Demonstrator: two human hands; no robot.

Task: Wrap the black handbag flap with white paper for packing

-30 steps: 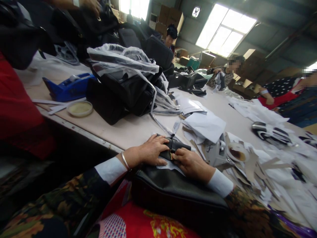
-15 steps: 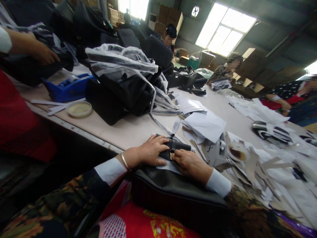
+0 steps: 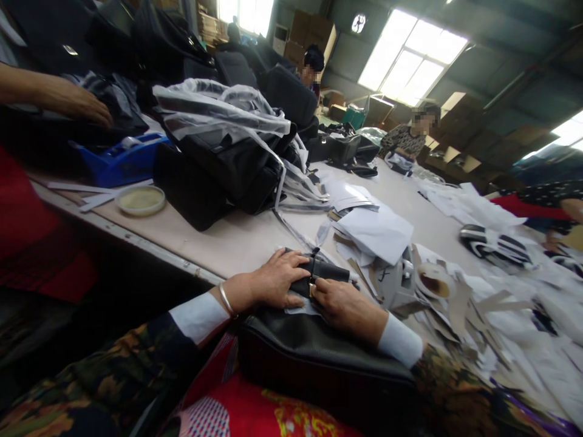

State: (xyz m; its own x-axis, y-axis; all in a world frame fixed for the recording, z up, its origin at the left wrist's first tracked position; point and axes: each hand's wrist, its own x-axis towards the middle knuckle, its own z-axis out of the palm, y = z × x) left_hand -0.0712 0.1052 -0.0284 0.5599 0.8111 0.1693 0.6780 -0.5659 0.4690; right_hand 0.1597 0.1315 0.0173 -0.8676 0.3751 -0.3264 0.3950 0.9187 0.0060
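Note:
My left hand (image 3: 280, 282) lies with fingers spread on a small black leather piece (image 3: 330, 270) at the table's near edge. To its right, my right hand (image 3: 344, 303) has its fingers bent together at a small gold-coloured metal part on that piece; what they pinch is too small to name. A black bag (image 3: 319, 343) rests on my lap, just under both hands. White paper shows beneath the leather piece.
Black bags with white wrapped straps (image 3: 228, 152) are heaped beyond my hands. A blue tape dispenser (image 3: 121, 161) and round dish (image 3: 140, 200) stand left, near another person's hand (image 3: 75, 103). Papers (image 3: 378, 230) and a tape roll (image 3: 432, 280) lie right.
The other person's hand at the left has shifted over the black material there. The person at the far right has leaned lower. My two hands stay nearly where they were.

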